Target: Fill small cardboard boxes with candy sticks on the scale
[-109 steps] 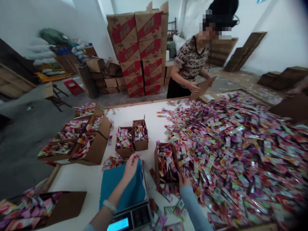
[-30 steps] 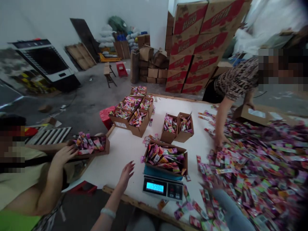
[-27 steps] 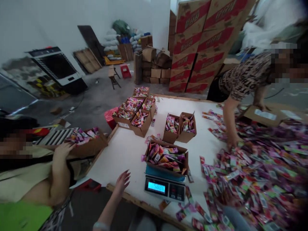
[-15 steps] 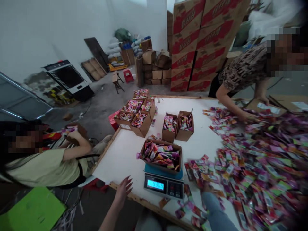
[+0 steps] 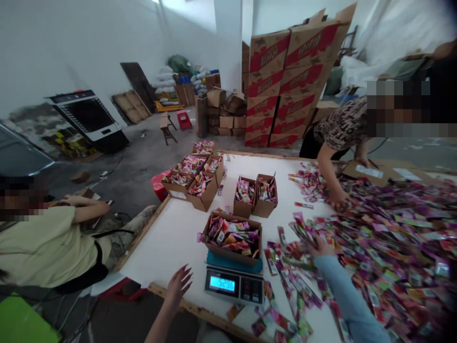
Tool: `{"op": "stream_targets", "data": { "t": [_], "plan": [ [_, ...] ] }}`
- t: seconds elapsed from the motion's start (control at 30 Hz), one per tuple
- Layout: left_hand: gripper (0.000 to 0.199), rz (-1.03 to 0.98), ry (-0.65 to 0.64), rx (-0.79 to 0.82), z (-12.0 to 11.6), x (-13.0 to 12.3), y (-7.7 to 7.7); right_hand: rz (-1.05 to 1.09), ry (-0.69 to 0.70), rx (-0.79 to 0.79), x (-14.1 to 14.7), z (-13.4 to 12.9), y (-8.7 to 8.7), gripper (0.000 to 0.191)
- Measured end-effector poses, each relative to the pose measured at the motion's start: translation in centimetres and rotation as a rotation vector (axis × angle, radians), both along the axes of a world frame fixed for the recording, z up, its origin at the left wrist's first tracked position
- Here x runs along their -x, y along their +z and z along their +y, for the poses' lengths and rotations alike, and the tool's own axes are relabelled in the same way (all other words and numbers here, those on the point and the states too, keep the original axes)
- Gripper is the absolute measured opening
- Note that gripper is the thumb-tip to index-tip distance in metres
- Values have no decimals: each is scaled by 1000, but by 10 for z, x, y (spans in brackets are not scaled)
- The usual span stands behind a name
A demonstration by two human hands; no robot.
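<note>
My left hand [image 5: 177, 285] hovers by the table's front edge, its fingers spread, holding nothing. A sleeved arm reaches to my right hand [image 5: 319, 247], which is closed on a few slim shiny snack packets [image 5: 299, 229] at the left side of a large heap of packets [image 5: 389, 243]. Between my hands stands a digital scale [image 5: 233, 285] with a lit blue display, its digits looking like 5296. An open cardboard box [image 5: 228, 248] full of packets rests on the scale's blue-green platform [image 5: 221, 261].
Two filled boxes [image 5: 264, 209] stand behind the scale, with several more filled boxes [image 5: 203, 202] at the table's left edge. Loose packets [image 5: 282, 319] lie right of the scale. A co-worker's hand [image 5: 338, 199] is in the heap. Another person [image 5: 53, 243] sits at left.
My right hand has moved up and away from the table's front, and packets now show in its fingers. The scale's displayed digits have dropped. The co-worker's hand has shifted along the heap.
</note>
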State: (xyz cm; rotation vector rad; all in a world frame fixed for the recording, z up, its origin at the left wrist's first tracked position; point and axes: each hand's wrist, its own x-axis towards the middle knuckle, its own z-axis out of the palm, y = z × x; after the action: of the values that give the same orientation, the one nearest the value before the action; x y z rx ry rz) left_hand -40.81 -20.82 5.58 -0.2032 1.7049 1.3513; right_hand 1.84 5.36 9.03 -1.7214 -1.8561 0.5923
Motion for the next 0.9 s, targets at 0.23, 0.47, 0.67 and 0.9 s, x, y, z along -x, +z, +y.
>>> {"op": "stream_targets", "data": {
  "t": [0.23,0.47,0.67,0.9],
  "plan": [
    [31,-21,38,1,1,18,6,136,584,-96,137,-11,126,44],
    [29,4,97,-11,-31,44,5,-58,388,-73,168,-26,112,76],
    [32,-2,160,94,-56,53,-13,43,150,3,111,-29,75,55],
    [29,-29,71,33,-35,42,-12,87,129,175,94,-28,52,52]
  ]
}}
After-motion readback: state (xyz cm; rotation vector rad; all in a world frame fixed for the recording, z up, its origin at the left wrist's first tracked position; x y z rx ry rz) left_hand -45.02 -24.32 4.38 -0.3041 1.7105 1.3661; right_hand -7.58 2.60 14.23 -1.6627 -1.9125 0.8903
